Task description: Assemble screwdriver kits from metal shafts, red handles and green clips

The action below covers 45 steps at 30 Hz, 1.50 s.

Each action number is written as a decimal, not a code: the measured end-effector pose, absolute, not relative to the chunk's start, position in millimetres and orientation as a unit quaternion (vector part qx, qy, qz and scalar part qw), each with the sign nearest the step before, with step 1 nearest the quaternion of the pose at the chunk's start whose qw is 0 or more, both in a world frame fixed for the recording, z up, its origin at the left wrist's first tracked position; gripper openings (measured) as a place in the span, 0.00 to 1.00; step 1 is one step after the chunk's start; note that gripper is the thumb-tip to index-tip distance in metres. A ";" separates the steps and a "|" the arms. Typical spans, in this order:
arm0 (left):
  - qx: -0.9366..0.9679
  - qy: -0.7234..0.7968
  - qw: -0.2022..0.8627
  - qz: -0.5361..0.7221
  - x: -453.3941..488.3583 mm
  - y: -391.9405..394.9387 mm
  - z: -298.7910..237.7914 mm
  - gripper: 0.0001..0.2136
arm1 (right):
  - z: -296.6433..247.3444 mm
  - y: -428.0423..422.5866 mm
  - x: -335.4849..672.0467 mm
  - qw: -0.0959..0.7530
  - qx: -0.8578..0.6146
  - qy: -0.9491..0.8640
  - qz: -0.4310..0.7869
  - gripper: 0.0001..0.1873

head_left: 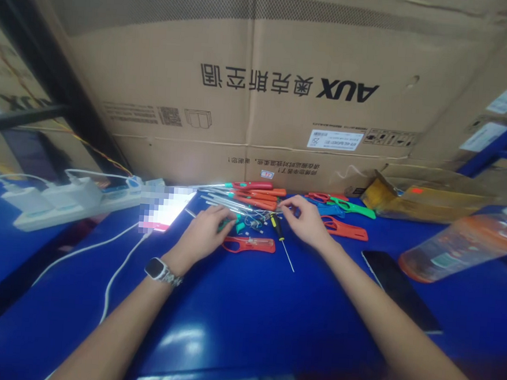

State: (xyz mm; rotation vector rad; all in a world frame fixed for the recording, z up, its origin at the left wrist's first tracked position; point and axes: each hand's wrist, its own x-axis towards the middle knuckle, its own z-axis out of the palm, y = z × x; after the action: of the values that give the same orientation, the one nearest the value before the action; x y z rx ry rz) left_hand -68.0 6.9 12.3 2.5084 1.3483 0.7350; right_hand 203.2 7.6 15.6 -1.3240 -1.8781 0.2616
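My left hand (205, 231), with a watch on its wrist, rests on the blue table (244, 317) with fingers curled over a small green part (239, 225) next to a red plastic handle piece (249, 245). My right hand (306, 218) pinches something small that I cannot make out, just right of a black-and-yellow screwdriver (281, 235). Between and behind both hands lies a pile of red scissor handles and metal blades (246, 198). More red, green and blue handles (343, 211) lie to the right of my right hand.
A large cardboard box (261, 86) walls off the back. A white power strip (66, 200) with plugs and cables and a lit phone (165, 207) sit at left. A dark phone (398, 287), an orange bottle (462, 245) lying down and a yellow box (422, 199) are at right.
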 end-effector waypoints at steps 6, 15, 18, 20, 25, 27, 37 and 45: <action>0.859 0.426 0.111 0.262 -54.6 6.3 11.0 0.08 | 8.7 -11.6 235.3 0.339 -0.592 -0.722 0.118 0.07; 0.870 0.400 0.105 0.269 -12.9 14.0 19.9 0.08 | 10.8 -0.9 216.8 0.190 -0.621 -0.760 0.034 0.09; 0.853 0.410 0.104 0.306 -13.5 11.5 17.4 0.08 | 14.8 17.6 206.0 0.154 -0.613 -0.774 0.044 0.06; 0.845 0.415 0.103 0.319 -19.9 9.3 14.3 0.09 | 15.8 23.2 202.8 0.151 -0.605 -0.781 0.049 0.03; 0.849 0.412 0.106 0.312 -33.0 7.4 11.1 0.10 | 12.8 14.3 208.0 0.199 -0.589 -0.782 0.043 0.05; 0.850 0.411 0.107 0.311 -31.5 7.1 11.5 0.10 | 10.9 9.8 211.8 0.241 -0.584 -0.774 0.048 0.05; 0.849 0.411 0.125 0.306 -26.3 4.6 7.4 0.09 | 3.7 -8.2 220.6 0.292 -0.558 -0.772 0.082 0.06; 0.878 0.370 0.100 0.287 5.1 17.3 27.0 0.10 | 17.9 19.4 267.9 0.201 -0.665 -0.719 0.013 0.14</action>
State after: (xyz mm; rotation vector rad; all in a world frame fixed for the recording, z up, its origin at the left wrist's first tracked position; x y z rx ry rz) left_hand 5.1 17.3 27.0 2.5952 1.0947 0.8498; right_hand 267.9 19.4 17.9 -1.8590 -2.0088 0.0352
